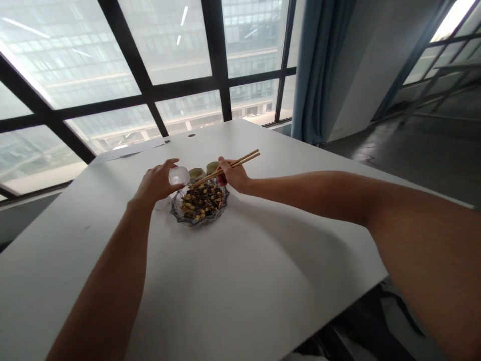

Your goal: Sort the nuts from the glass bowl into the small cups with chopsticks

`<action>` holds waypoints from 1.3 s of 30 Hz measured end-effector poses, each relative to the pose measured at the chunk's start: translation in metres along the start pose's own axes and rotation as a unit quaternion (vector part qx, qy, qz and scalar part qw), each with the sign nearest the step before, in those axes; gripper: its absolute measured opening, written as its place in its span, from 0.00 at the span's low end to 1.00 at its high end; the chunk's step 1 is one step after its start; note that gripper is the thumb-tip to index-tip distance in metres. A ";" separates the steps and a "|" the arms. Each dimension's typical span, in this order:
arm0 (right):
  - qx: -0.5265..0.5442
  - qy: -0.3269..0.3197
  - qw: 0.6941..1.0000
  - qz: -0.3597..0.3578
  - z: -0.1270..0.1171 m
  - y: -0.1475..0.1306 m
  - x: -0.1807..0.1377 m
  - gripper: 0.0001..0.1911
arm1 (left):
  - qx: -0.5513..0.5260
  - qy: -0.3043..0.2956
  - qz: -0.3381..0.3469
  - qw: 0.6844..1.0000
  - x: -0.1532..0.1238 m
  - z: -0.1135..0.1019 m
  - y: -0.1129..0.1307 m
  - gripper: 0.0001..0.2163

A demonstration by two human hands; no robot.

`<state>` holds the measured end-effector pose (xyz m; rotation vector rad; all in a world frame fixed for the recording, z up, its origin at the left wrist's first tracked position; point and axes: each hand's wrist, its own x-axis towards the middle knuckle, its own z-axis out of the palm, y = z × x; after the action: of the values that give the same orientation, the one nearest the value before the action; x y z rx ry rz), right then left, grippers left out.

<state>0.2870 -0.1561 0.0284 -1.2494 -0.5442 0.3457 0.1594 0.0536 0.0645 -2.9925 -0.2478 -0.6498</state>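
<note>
A glass dish with a scalloped rim stands on the white table and holds a mix of nuts and dark seeds. My right hand is closed round a pair of wooden chopsticks, whose tips reach over the back of the dish. Between thumb and fingers, my left hand grips a small clear cup, tilted beside the dish's back left rim. Two small greenish cups stand just behind the dish, one partly hidden by my right hand. Whether the chopstick tips pinch anything is too small to tell.
The white table extends to a large window with dark frames. Papers lie along its far left edge. Something whitish sits left of the dish, under my left wrist. A blue curtain hangs behind the table.
</note>
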 end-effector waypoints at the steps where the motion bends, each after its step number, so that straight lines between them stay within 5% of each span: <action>1: -0.003 -0.005 1.000 0.000 0.000 -0.001 0.000 0.27 | 0.004 0.001 0.000 1.000 0.000 0.000 0.000 0.37; 17: 0.093 0.004 0.996 -0.002 -0.007 0.011 0.005 0.26 | -0.055 -0.024 -0.007 0.998 -0.003 -0.002 0.001 0.38; 24: 0.109 0.048 0.993 -0.003 -0.018 0.017 0.005 0.27 | -0.094 -0.027 0.040 0.994 -0.004 -0.003 0.000 0.36; 31: -0.002 -0.015 0.986 -0.166 -0.006 -0.002 0.004 0.32 | -0.085 -0.017 0.061 0.994 -0.005 -0.001 0.000 0.33; 39: -0.185 -0.117 0.930 -0.294 0.016 0.003 0.011 0.28 | -0.071 -0.024 0.034 0.997 -0.006 0.002 -0.002 0.35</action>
<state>0.2872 -0.1372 0.0315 -1.3413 -1.1972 -0.1278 0.1541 0.0552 0.0604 -3.1394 -0.1053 -0.6147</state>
